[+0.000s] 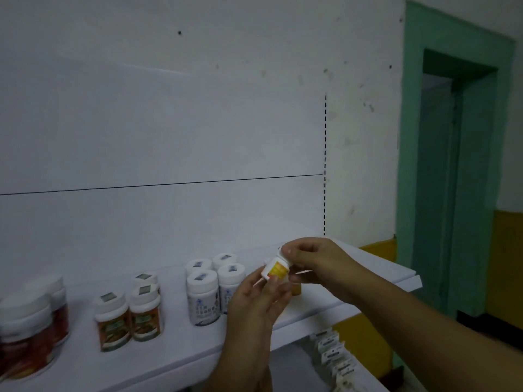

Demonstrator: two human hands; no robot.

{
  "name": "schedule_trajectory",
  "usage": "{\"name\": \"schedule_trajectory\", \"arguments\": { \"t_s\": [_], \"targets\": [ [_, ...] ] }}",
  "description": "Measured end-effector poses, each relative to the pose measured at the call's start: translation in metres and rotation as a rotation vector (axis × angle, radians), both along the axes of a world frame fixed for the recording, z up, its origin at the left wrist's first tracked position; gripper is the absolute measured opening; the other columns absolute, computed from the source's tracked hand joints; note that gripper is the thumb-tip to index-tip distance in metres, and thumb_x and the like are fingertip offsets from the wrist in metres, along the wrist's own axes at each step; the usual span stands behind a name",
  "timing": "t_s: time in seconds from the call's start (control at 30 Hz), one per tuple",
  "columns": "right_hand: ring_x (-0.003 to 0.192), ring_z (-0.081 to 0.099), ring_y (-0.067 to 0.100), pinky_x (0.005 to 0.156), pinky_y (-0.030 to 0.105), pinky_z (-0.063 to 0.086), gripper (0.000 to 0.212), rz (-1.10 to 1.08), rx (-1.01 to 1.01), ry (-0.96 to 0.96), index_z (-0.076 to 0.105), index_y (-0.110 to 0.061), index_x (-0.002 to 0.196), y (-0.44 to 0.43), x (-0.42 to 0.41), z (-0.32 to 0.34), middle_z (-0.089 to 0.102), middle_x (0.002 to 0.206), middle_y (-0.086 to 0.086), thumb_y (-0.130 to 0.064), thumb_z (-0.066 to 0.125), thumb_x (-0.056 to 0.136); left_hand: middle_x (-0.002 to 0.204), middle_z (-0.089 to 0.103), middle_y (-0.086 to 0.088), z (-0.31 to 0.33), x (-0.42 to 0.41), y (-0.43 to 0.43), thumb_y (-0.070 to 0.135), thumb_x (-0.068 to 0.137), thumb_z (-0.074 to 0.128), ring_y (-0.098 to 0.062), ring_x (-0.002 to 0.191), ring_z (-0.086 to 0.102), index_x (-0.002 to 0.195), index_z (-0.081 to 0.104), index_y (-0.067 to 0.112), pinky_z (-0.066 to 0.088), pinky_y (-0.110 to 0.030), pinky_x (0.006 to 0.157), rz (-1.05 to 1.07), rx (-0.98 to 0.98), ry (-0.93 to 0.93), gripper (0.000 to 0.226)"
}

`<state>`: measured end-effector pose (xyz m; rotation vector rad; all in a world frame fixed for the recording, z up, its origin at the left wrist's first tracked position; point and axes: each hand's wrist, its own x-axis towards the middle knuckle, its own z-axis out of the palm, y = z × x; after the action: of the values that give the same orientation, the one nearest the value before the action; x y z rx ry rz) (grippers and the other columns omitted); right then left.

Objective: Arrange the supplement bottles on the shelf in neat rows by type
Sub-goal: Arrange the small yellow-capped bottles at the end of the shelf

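Observation:
A small white bottle with a yellow-orange label [276, 268] is tilted in the air above the white shelf [181, 352]. My left hand [260, 298] grips it from below and my right hand [314, 263] pinches its cap end from the right. Behind my hands another yellow bottle [296, 290] stands on the shelf, mostly hidden. Left of my hands stand several white bottles with blue print [202, 297], then several white-capped bottles with orange-green labels [113, 323], and at the far left red-labelled jars [27, 338].
The shelf's back panel [169, 137] is bare white. Below the shelf's right end a lower shelf holds a row of small white boxes [335, 356]. A green door frame [430, 165] stands to the right.

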<state>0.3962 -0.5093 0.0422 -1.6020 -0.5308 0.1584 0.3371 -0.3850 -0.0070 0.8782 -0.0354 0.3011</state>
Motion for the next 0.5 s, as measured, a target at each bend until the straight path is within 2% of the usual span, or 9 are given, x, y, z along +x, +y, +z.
{"name": "schedule_trajectory", "arguments": {
  "t_s": [0.13,0.27,0.4,0.5],
  "targets": [
    [0.081,0.066,0.017,0.067,0.024,0.054,0.021,0.027,-0.070,-0.049,0.070,-0.008,0.105,0.008,-0.010,0.002,0.071,0.095,0.009,-0.017,0.064,0.087,0.084,0.074,-0.019,-0.003,-0.017,0.014,0.013,0.084,0.055,-0.029,0.074,0.072,0.094,0.061,0.002,0.058,-0.035,0.067,-0.120,-0.189,0.067,0.016],
    [0.079,0.066,0.016,0.069,0.027,0.056,0.021,0.054,-0.056,0.004,0.069,-0.007,0.104,0.017,-0.015,0.001,0.070,0.092,0.007,-0.018,0.065,0.086,0.092,0.072,-0.020,-0.010,-0.023,0.022,0.001,0.085,0.055,-0.032,0.085,0.070,0.098,0.060,0.003,0.058,-0.037,0.071,-0.116,-0.223,0.083,0.014],
    [0.065,0.064,0.020,0.070,0.036,0.057,0.045,-0.068,-0.212,0.023,0.064,0.000,0.101,0.030,-0.017,-0.005,0.070,0.092,0.015,-0.042,0.065,0.083,0.095,0.070,-0.007,-0.015,-0.024,0.024,-0.010,0.077,0.062,-0.021,0.090,0.066,0.096,0.060,0.010,0.057,-0.032,0.078,0.115,0.005,0.113,0.027],
    [0.061,0.064,0.017,0.074,0.040,0.057,0.038,-0.089,-0.240,-0.005,0.066,0.000,0.099,0.036,-0.016,-0.008,0.071,0.090,0.015,-0.035,0.066,0.085,0.092,0.066,0.006,-0.017,-0.023,0.025,-0.003,0.075,0.069,-0.007,0.085,0.064,0.094,0.059,0.019,0.054,-0.016,0.064,0.280,0.254,0.119,0.031]
  ]
}}
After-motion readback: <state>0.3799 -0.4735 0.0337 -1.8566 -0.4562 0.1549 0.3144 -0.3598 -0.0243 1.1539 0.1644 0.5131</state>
